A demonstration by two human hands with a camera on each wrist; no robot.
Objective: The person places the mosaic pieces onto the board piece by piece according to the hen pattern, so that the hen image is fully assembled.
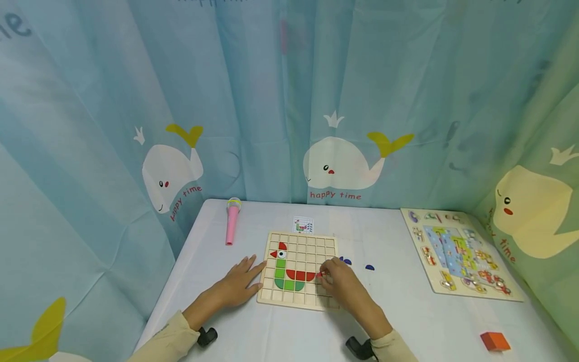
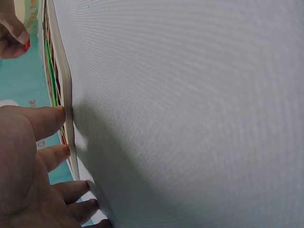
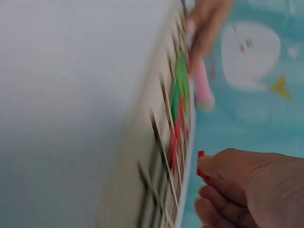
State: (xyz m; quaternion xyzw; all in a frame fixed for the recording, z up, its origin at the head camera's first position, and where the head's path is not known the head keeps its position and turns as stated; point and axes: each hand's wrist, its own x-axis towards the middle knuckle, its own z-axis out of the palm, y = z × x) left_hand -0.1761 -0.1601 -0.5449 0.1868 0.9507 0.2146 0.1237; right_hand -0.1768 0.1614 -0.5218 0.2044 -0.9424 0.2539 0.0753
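A square wooden grid board (image 1: 316,241) lies on the table, with red, green and white-eyed pieces set in it in the shape of a bird. My right hand (image 1: 342,282) is over the board's right part and pinches a small red piece (image 3: 201,164) between thumb and finger. That piece is just right of the row of red pieces (image 1: 300,275). At the board's left edge, my left hand (image 1: 236,284) rests with fingers spread, the thumb and fingertips (image 2: 58,115) touching the wooden side. A small picture card (image 1: 303,224) of the bird lies behind the board.
Blue half-round pieces (image 1: 369,267) lie right of the board. A pink toy microphone (image 1: 232,221) lies at the back left. On the right are a wooden picture puzzle board (image 1: 422,254) and an orange-red block (image 1: 495,341). A whale-print curtain (image 1: 271,100) hangs behind the table.
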